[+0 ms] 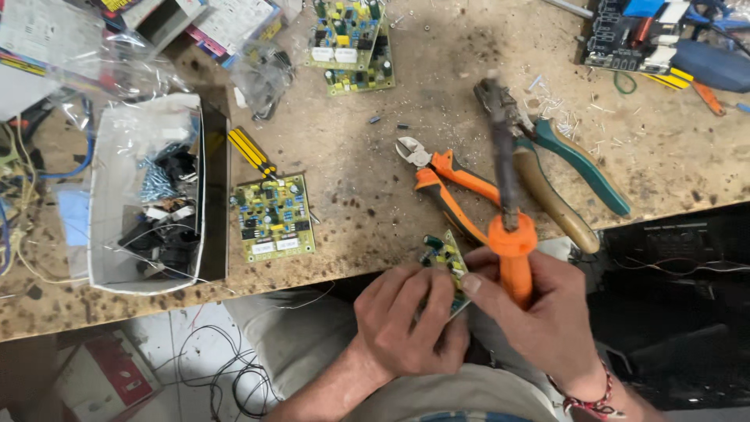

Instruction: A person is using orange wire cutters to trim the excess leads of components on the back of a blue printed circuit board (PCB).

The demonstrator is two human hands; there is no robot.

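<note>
Scarred brown wood makes up the bench (437, 86), the largest thing in view and the landmark for the rest. At its left end stands a white box (105, 195) lined with plastic and heaped with screws and dark parts, kept together rather than loose. Near the bench's front edge, right of centre, lie green-handled pliers (578, 168) and orange cutters (445, 184), handles toward the person, apparently so they come easily to hand. Between box and cutters a yellow-green board (273, 219) lies flat, component side up, with a yellow-and-black screwdriver (250, 152) just behind it; two more boards (351, 43) rest at the bench's back edge. Just off the bench's front edge, over the person's lap, both hands work close together. The right hand (547, 312) is curled tight round the orange grip of a soldering iron (508, 195), whose dark shaft points up and away over the bench, seemingly to keep the tip clear of fingers and board. The left hand (406, 320) is closed round a small board (445, 262), fingers wrapped over it so only the upper end with its green and blue components shows; it is tilted on edge toward the face, probably for a closer look, and touches the right hand's fingertips.
</note>
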